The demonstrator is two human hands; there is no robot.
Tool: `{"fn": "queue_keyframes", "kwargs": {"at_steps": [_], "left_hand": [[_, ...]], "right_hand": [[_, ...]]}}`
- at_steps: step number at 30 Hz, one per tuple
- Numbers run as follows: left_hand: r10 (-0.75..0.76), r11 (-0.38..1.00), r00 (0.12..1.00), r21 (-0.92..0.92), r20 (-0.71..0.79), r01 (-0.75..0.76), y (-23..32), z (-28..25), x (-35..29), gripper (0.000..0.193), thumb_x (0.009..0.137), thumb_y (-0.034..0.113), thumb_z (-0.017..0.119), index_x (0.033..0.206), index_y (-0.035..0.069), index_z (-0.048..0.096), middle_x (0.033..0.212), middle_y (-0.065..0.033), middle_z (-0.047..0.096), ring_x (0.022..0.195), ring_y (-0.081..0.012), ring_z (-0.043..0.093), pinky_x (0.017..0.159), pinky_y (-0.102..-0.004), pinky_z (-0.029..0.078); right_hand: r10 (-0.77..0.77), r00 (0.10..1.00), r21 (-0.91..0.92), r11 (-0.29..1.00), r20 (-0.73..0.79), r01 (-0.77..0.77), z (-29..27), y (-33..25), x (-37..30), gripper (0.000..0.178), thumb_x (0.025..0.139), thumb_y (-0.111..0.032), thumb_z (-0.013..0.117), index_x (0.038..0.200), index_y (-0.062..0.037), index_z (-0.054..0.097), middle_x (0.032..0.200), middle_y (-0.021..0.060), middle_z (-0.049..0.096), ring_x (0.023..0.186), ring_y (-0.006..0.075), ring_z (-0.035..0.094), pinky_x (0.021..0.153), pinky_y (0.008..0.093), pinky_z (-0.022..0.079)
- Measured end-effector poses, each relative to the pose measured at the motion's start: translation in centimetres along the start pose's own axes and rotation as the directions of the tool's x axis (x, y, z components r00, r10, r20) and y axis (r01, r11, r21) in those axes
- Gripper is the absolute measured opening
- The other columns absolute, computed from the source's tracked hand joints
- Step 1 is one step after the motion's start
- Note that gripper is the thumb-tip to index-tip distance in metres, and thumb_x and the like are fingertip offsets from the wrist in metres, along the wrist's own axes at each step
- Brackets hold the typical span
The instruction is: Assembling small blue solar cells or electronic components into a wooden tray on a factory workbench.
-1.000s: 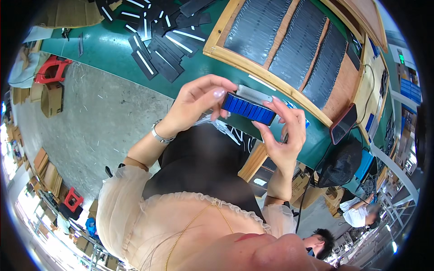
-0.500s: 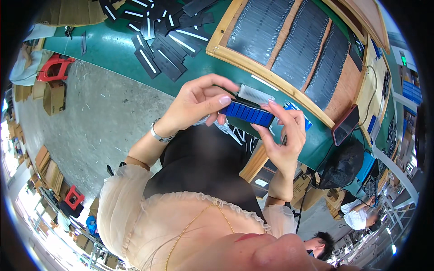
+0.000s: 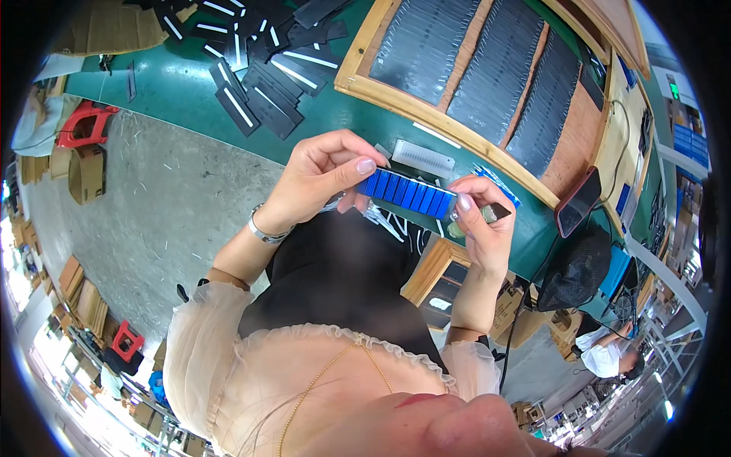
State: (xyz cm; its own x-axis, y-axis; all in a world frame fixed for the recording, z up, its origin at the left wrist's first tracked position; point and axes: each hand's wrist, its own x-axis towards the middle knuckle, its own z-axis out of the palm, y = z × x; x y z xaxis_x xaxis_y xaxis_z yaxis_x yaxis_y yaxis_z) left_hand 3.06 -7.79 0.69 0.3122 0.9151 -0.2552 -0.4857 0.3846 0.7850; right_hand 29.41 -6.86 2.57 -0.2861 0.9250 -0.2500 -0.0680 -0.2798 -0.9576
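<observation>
Head view: both hands pinch a blue, ribbed strip between them, near the table's close edge.
The left hand (image 3: pixel 320 177) grips the left end of the blue strip (image 3: pixel 407 193) between thumb and fingers; the right hand (image 3: pixel 491 238) pinches its right end, with a small greenish object (image 3: pixel 486 216) tucked among its fingers. Just beyond the strip, a pale toothed block (image 3: pixel 423 158) lies on the green table (image 3: pixel 179 87). Farther right sits a wooden tray (image 3: pixel 411 107) with rows of dark pieces; far left, loose dark plates (image 3: pixel 272 90) with white stripes lie heaped.
</observation>
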Motion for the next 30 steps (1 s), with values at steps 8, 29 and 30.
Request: {"fn": "queue_keyframes", "kwargs": {"at_steps": [8, 29, 30], "left_hand": [[0.048, 0.997, 0.998, 0.069, -0.036, -0.045, -0.5, 0.7, -0.2, 0.014, 0.098, 0.010, 0.060, 0.105, -0.002, 0.063, 0.084, -0.0081, 0.069, 0.060, -0.0082, 0.064, 0.045, -0.0187, 0.042], [0.227, 0.950, 0.966, 0.247, -0.120, -0.193, -0.2, 2.2, -0.3, 0.011, 0.094, 0.004, 0.063, 0.104, -0.002, 0.065, 0.090, -0.0073, 0.071, 0.070, -0.0075, 0.067, 0.051, -0.0176, 0.050], [0.239, 0.943, 0.962, 0.266, -0.129, -0.199, -0.2, 2.3, -0.2, 0.011, 0.094, 0.001, 0.062, 0.103, -0.004, 0.064, 0.089, -0.0092, 0.070, 0.065, -0.0079, 0.065, 0.049, -0.0178, 0.048]], "right_hand": [[-0.025, 1.000, 0.128, 0.991, -0.018, 0.027, 0.3, -0.2, 0.2, 0.013, 0.091, -0.010, 0.067, 0.093, 0.0024, 0.065, 0.086, 0.0063, 0.063, 0.075, 0.0116, 0.059, 0.070, 0.0238, 0.044], [0.082, 0.981, 0.194, 0.980, -0.174, -0.048, 6.8, 1.3, -1.6, 0.016, 0.090, -0.009, 0.068, 0.100, 0.0032, 0.068, 0.080, 0.0100, 0.069, 0.053, 0.0025, 0.045, 0.047, 0.0168, 0.029], [0.081, 0.982, 0.192, 0.980, -0.172, -0.048, 6.7, 1.1, -1.6, 0.016, 0.090, -0.009, 0.068, 0.100, 0.0032, 0.068, 0.080, 0.0100, 0.069, 0.053, 0.0025, 0.045, 0.047, 0.0168, 0.029]]}}
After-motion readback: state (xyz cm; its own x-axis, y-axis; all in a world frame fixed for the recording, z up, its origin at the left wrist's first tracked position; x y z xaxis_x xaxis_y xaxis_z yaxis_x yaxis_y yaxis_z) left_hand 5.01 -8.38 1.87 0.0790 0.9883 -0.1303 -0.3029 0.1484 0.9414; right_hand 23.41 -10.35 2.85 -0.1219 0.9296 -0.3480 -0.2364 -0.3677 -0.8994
